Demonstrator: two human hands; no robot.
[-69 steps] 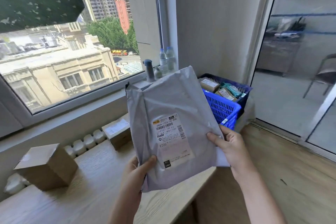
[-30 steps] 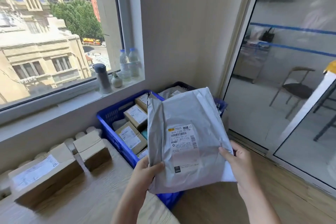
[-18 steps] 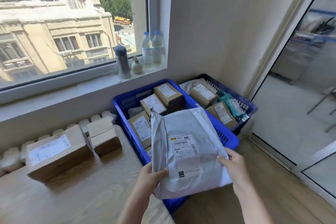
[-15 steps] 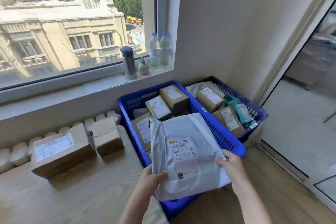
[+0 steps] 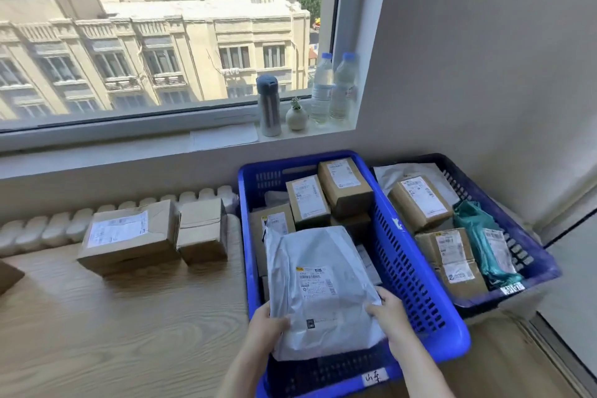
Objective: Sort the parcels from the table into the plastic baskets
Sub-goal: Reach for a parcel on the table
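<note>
2 cardboard boxes (image 5: 129, 236) are located on the table (image 5: 129, 333), left of the left hand (image 5: 265, 329). Between left hand and right hand (image 5: 387, 313), the grey mailer parcel (image 5: 319, 287) is gripped by both, inside the bright-blue basket (image 5: 452, 342) surrounding them.

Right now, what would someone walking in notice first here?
The left hand and right hand grip a grey parcel bag in the bright blue basket, over the cardboard boxes already packed there. A darker basket of parcels stands right of it. Left of them, a large box and a small box sit on the wooden table.
</note>
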